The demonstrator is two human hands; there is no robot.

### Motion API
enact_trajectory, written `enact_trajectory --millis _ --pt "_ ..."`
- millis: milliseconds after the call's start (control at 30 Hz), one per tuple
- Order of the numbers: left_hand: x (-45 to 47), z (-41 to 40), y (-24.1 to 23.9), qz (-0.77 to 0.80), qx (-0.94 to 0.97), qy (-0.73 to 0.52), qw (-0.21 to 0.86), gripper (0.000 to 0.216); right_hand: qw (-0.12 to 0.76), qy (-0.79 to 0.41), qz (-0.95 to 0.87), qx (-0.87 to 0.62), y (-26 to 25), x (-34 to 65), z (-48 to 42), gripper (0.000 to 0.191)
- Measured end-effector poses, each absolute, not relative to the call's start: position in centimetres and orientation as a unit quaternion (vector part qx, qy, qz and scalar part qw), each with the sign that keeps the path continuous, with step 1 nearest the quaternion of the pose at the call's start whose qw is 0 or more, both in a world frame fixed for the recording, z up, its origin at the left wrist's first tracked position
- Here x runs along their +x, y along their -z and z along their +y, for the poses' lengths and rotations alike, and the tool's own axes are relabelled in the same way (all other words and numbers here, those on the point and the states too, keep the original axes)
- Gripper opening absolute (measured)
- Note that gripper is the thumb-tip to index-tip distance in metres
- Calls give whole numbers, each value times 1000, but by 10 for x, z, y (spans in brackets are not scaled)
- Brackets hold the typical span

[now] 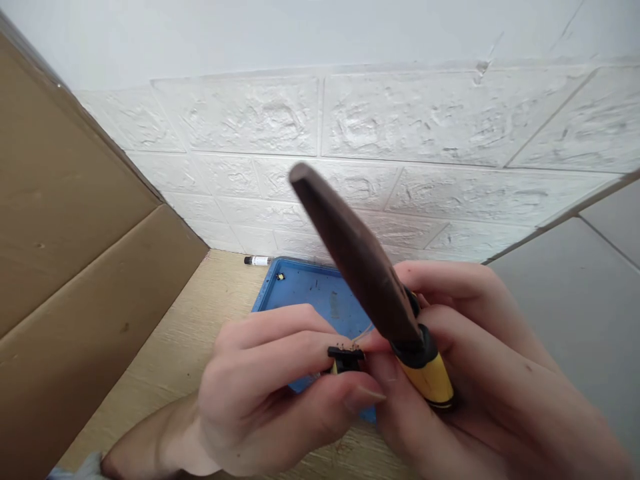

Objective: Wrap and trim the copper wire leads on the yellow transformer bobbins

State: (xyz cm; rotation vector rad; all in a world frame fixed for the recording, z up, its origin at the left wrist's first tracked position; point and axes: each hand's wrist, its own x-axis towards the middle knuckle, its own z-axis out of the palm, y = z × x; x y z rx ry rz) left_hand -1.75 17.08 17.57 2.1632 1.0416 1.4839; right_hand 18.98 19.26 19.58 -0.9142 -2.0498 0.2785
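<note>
In the head view, the two hands are close together, up above the bench [195, 320]. The left hand [275, 393] pinches a small black part [346, 355] between its thumb and a finger. The part sits near the low middle of the view. It has a row of tiny pins along its top edge and a bit of yellow on its side. A thin wire [365, 332] sticks out beside the pins.

The right hand [480, 360] is curled around a tool [360, 273] that looks like pliers. Its brown metal nose points up and to the left, and its handle is yellow and black. The right fingertips are right by the wire, but I cannot tell if they pinch it.

Under the hands, a blue tray [273, 275] lies on the bench, with a tiny yellow and black piece [281, 276] in its far left corner. A little tube [257, 261] with a black cap lies just outside that corner. Behind them is a white wall [360, 120]. Brown cardboard [75, 200] stands on the left side.
</note>
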Motion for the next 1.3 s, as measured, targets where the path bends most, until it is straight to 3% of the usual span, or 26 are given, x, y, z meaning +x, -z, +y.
enact_trajectory --millis 267,567,800,900,1133,1200,1300 --pt "-17 167 -175 363 763 -515 145 29 365 -101 -862 -335 -195 200 194 32" --pt "-16 167 -170 349 753 -521 200 27 452 -113 -793 -392 -203 182 195 12" --pt "-18 177 -181 303 742 -576 157 29 472 -136 -774 -400 -193 178 189 14" --pt "-25 176 -184 362 747 -537 150 38 498 -143 -752 -407 -192 178 187 20" --pt "-32 170 -181 405 712 -560 121 49 474 -146 -771 -400 -201 202 199 22" --pt "-32 170 -182 411 701 -572 108 50 415 -122 -824 -365 -201 209 204 18" --pt "-34 170 -186 419 687 -586 99 51 449 -96 -801 -385 -200 205 209 14"
